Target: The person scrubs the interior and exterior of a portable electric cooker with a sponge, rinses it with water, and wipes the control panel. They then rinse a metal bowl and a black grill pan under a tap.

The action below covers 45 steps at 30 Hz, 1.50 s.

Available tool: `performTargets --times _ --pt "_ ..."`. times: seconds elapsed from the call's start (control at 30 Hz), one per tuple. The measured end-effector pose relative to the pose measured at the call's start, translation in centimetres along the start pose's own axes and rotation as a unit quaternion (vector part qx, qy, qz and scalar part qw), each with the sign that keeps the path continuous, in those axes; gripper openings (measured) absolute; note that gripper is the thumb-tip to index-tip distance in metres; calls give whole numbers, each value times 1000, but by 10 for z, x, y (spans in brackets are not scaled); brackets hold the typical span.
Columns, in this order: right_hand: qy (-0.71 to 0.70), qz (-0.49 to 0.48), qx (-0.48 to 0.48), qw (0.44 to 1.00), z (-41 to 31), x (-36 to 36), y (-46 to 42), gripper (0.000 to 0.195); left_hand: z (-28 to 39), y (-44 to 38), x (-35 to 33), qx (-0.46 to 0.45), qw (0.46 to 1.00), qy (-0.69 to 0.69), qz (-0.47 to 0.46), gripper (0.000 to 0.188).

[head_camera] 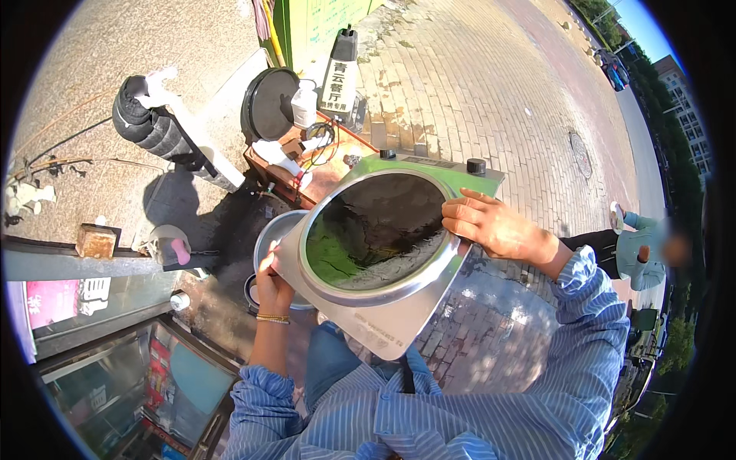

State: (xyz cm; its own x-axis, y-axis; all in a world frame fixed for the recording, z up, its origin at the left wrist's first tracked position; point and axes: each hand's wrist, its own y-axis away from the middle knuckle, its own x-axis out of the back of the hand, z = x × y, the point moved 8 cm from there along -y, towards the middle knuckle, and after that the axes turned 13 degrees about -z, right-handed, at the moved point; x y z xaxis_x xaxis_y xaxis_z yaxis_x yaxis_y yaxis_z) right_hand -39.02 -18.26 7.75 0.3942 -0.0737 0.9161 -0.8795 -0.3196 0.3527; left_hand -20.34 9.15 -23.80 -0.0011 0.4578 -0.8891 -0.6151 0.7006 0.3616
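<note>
Held up in front of me, at a tilt, is a steel-bodied induction cooker (391, 322) with a round, dark, shiny glass top inside a metal ring. The glass reflects green and grey, and two black knobs or feet stick out at the far edge. My left hand (275, 290) grips the cooker's left edge, its fingers partly hidden behind the body. At the upper right, my right hand (497, 230) holds the cooker with its fingers over the ring and onto the glass. Below and behind the cooker, a round metal basin (270, 234) is partly covered by it.
An orange-brown low table (276, 181) holds a white spray bottle (279, 158), a white jug (304, 103) and a coiled black cable (319, 138). A black round tub (273, 102) stands behind. A wrapped pipe (161, 135) rises left. A glass door (190, 379) is lower left; a person (638, 253) stands right.
</note>
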Motion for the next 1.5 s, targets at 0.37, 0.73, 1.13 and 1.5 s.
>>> performTargets --times 0.37,0.73,1.13,1.5 --pt "84 112 1 990 253 -218 -86 44 -72 -131 42 -73 994 21 73 48" --pt "-16 237 -130 963 406 -418 -128 41 -159 -295 121 -63 996 12 59 51" --pt "-69 277 -197 938 370 -497 -167 47 -146 -295 200 -132 962 75 227 33" --pt "-78 192 -216 954 364 -471 -180 38 -142 -134 134 -257 925 207 190 20"
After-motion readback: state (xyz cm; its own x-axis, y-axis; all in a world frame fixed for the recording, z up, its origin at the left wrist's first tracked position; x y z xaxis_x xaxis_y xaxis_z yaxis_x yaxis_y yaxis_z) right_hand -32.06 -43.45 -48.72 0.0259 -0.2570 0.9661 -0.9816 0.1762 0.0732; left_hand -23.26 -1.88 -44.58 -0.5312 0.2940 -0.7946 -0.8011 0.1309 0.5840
